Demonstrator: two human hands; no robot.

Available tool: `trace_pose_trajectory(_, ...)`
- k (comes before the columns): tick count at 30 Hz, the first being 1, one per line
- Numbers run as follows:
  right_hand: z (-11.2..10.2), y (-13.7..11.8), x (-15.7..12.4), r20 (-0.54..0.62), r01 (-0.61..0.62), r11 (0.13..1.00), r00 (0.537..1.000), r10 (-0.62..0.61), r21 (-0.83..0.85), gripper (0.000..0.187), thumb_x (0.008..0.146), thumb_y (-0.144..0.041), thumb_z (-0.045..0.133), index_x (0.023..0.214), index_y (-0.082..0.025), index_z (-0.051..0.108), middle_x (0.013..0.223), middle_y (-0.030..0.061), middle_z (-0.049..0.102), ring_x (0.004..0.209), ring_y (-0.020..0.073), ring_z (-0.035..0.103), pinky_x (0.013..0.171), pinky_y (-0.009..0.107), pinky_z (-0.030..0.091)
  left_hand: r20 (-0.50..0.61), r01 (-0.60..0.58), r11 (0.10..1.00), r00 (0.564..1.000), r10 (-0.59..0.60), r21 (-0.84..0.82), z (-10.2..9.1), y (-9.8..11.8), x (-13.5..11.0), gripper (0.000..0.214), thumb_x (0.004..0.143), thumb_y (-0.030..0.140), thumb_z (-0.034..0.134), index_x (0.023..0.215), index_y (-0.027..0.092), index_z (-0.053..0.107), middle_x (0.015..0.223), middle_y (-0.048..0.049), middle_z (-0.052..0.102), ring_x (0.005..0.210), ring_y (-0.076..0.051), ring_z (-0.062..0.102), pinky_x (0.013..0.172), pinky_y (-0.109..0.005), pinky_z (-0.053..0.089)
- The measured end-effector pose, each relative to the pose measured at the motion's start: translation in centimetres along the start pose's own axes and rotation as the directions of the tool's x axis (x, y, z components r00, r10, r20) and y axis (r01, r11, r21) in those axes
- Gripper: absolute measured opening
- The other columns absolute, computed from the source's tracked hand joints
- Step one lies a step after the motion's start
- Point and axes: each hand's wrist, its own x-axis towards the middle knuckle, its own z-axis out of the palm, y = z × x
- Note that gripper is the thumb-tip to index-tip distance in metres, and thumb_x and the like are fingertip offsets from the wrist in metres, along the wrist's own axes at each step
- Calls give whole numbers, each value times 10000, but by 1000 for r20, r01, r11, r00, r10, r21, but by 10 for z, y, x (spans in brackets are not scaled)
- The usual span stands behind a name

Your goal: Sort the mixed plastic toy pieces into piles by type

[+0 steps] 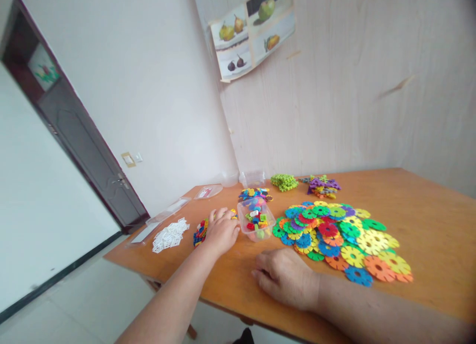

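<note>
My left hand (222, 231) rests on the wooden table (427, 225) with its fingers curled over small coloured bricks (201, 232), just left of a clear plastic tub (256, 220) filled with more small bricks. What the fingers hold, if anything, is hidden. My right hand (284, 276) lies near the front edge, knuckles up and fingers curled under, beside a wide pile of flat coloured flower-shaped discs (336, 235). I cannot make out anything inside that hand.
White plastic pieces (170, 235) lie at the table's left end beside clear lids (169, 211). Green pieces (284, 181), purple pieces (323, 185) and clear tubs (253, 177) sit by the wall. A dark door (74, 131) stands at the left.
</note>
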Motion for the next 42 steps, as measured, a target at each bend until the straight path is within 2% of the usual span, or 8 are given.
trace_pose_trajectory(5,-1,-1,1,16,-26,1000,1000,26,-2,247,902,-353,478,775,-202,627,819,23,714,692,145,620,579,275,294,16,28,1000,999,-28,-4,7,3,4,163,802,203,580,803,272,728,1070,-65,663,1224,-293,437,1110,-572,169)
trace_pose_trajectory(11,-2,-2,2,10,-40,999,999,40,6,254,900,-358,480,774,-206,639,818,26,715,688,147,613,581,275,292,-89,102,993,990,-106,-50,0,-2,6,137,818,241,586,827,291,713,1094,-35,684,1234,-306,439,1108,-604,135)
trace_pose_trajectory(14,-1,-2,2,13,-44,999,999,44,8,263,903,-361,470,769,-210,638,815,23,713,685,146,610,579,275,286,-147,177,977,970,-194,-123,-12,-9,14,144,833,305,582,860,286,722,1096,-29,691,1180,-268,493,1080,-510,277)
trace_pose_trajectory(18,0,0,2,4,-40,999,999,40,12,275,906,-372,460,763,-211,631,823,23,713,692,147,610,580,275,283,-168,129,959,970,-175,-252,-21,-11,27,195,850,331,560,876,272,743,1073,-20,698,1112,-207,556,1046,-397,368)
trace_pose_trajectory(25,1,2,2,-13,-36,999,999,37,34,277,901,-375,460,745,-208,615,805,19,708,685,146,612,566,279,269,-51,24,900,997,-52,-435,-16,-13,35,269,871,339,534,1011,261,750,1157,-39,692,1160,-201,567,1076,-382,377)
trace_pose_trajectory(30,-1,0,1,-7,-39,998,999,40,43,271,898,-365,463,736,-203,607,792,16,704,669,134,603,559,279,254,15,153,830,985,-171,-536,-20,-40,34,306,858,341,516,1005,187,735,1088,-62,723,1039,-195,644,958,-326,475)
trace_pose_trajectory(37,-3,-1,1,10,-56,997,998,56,53,275,897,-365,461,722,-200,594,786,17,698,666,131,591,558,280,251,155,362,824,932,-327,-436,-17,-86,15,314,811,290,502,999,168,722,1051,-65,735,978,-216,665,904,-341,496)
trace_pose_trajectory(42,-3,-1,2,21,-61,996,998,60,71,274,896,-362,463,714,-199,587,772,17,689,662,130,582,558,277,256,231,250,931,954,-190,-268,-26,-92,-1,386,722,195,579,1089,218,695,1170,-50,681,1119,-223,592,1015,-341,425)
